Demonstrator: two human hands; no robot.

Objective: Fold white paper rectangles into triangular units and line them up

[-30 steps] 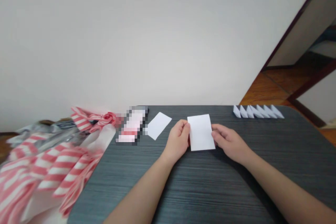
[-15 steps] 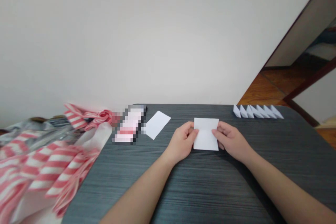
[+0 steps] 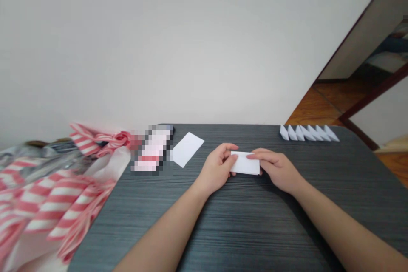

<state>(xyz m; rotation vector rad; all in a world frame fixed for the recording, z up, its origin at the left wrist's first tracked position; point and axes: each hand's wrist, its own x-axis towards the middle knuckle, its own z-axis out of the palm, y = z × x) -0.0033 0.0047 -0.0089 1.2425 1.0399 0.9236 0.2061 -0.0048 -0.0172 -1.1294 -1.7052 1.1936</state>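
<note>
Between my two hands is a small sheet of white paper, doubled over into a low, wide rectangle just above the table. My left hand pinches its left end, thumb on the near face and index finger curled over the top corner. On the other side, my right hand grips the right end, with its fingers lying along the top edge. The fingers behind the paper are partly hidden.
A second white sheet lies flat on the dark table, beside a pixelated phone-like object. Several folded white paper pieces form a row at the back right. Red-and-white striped cloth heaps up left of the table.
The paper was an upright, near-square sheet and is now about half as tall, folded over. My right fingers have moved onto its top edge. The view has shifted slightly.
</note>
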